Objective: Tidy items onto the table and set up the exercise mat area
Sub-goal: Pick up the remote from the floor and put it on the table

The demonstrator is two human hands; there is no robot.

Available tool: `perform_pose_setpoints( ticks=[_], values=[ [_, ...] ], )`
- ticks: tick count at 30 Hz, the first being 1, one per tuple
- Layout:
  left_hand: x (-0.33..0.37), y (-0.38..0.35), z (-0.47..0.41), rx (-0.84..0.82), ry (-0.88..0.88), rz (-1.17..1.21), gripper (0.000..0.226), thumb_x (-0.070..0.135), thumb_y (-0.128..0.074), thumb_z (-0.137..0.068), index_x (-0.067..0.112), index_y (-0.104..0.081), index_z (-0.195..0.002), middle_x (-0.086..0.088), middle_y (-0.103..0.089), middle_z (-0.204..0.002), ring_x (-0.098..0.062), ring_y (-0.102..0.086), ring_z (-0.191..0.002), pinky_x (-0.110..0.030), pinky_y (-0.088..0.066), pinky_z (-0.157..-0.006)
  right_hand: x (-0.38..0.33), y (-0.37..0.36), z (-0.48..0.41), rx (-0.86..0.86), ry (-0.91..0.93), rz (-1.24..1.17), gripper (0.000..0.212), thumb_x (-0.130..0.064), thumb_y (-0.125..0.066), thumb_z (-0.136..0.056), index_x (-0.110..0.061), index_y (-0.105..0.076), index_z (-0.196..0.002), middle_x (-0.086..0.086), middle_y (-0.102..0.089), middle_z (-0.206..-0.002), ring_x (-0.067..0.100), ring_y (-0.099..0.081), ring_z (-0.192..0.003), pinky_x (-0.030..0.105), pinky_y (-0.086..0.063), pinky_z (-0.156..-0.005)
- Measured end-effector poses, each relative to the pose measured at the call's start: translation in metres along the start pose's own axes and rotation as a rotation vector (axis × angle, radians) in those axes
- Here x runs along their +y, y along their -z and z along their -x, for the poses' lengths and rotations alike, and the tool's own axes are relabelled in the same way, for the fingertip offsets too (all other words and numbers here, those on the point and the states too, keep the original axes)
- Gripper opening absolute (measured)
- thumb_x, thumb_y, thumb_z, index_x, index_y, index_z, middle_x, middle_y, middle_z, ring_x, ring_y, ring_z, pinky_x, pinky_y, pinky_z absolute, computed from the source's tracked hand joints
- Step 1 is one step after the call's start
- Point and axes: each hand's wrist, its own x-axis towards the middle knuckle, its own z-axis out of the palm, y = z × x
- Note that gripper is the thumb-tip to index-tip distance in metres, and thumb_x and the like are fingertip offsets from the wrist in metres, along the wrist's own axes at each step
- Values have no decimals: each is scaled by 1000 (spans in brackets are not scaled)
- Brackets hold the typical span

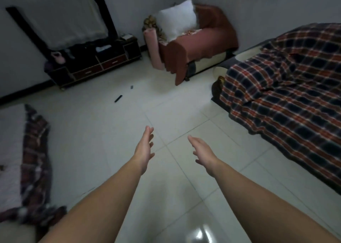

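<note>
Tiled floor (103, 124) between plaid sofa (286, 95) and cabinet (96, 65), left hand (144, 150), right hand (203, 153) outstretched

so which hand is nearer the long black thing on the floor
Left. The left hand is right of the black thing, nearer the camera; right hand is farther right.

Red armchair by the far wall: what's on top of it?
A white pillow stands upright on the seat of the red armchair. To its left there is patterned fabric. The seat under the pillow is covered, so anything there cannot be seen.
</note>
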Motion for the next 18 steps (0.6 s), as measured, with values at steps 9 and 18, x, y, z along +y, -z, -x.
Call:
perform_pose_setpoints(
  ticks=[9, 18],
  values=[
    [11, 89, -42, 234, 18, 205, 61, 66, -27, -94, 34, -40, -145, 6, -38, -152, -19, -36, -139, -47, -31, -112, -69, -107, -51, -187, 37, 132, 97, -83, -49, -58, -34, -45, -141, -9, -46, -145, 20, -46, -133, 50, -35, -113],
    [29, 196, -145, 292, 32, 359, 61, 66, -26, -94, 36, -35, -147, 4, -33, -156, -22, -31, -143, -50, -27, -114, -133, -227, -136, -246, 73, 287, 91, -82, -52, -63, -33, -47, -140, -10, -48, -143, 19, -47, -132, 48, -37, -112]
  ],
)
